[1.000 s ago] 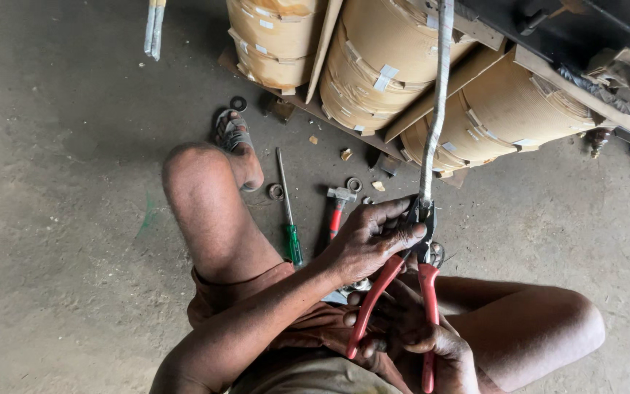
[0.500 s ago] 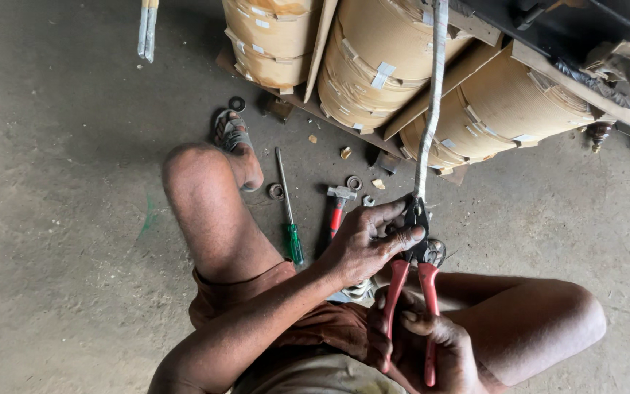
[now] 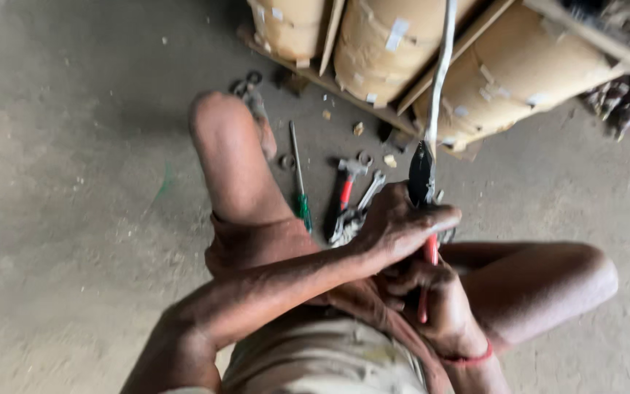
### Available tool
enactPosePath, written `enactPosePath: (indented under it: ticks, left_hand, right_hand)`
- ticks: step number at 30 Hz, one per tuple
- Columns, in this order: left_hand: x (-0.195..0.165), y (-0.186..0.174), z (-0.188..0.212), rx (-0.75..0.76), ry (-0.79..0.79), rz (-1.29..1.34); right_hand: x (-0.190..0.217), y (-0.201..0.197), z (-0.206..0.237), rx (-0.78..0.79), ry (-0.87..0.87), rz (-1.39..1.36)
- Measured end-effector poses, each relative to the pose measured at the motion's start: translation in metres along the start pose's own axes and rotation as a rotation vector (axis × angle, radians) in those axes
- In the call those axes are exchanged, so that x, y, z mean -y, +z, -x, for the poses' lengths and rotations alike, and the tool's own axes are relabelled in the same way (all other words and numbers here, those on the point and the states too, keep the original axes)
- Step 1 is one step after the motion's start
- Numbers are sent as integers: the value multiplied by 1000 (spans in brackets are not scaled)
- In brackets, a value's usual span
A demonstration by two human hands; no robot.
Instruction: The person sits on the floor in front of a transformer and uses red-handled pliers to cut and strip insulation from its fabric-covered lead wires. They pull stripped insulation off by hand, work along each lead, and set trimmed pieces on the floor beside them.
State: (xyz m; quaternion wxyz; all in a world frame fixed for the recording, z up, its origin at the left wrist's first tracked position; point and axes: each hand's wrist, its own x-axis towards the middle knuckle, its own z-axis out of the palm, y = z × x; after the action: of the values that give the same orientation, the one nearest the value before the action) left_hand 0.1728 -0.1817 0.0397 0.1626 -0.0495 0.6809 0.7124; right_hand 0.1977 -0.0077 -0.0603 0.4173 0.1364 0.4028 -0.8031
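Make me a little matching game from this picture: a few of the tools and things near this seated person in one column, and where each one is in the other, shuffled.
Things:
1. red-handled cutting pliers
2. green-handled screwdriver
3. small red-handled hammer
4. brown paper-wrapped rolls

Places:
A. stacked between wooden slats at the top
B. gripped in both hands, against a pale metal strip
C. on the floor right beside the bent knee
D. on the floor, next to a steel spanner

Pairs: 1-B, 2-C, 3-D, 4-A

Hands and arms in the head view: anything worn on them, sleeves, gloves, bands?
Both arms are bare to the frame edge, no sleeves showing. The left hand and right hand have no gloves. A thin red thread band circles the right wrist. No rings or watch can be made out; the image is blurred.
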Motion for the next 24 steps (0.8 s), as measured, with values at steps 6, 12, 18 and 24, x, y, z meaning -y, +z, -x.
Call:
enactPosePath:
  ticks: [6, 12, 18, 24]
  left_hand:
    - [31, 16, 4, 168, 14, 190]
    - [78, -24, -31, -95, 446, 555]
    - [85, -75, -88, -238, 428, 145]
    - [89, -48, -118, 65, 122, 711]
  right_hand:
    - [-6, -37, 64, -34, -42, 597]
    - [0, -39, 20, 194, 98, 782]
    - [14, -87, 22, 228, 275, 569]
    - [41, -91, 4, 72, 58, 482]
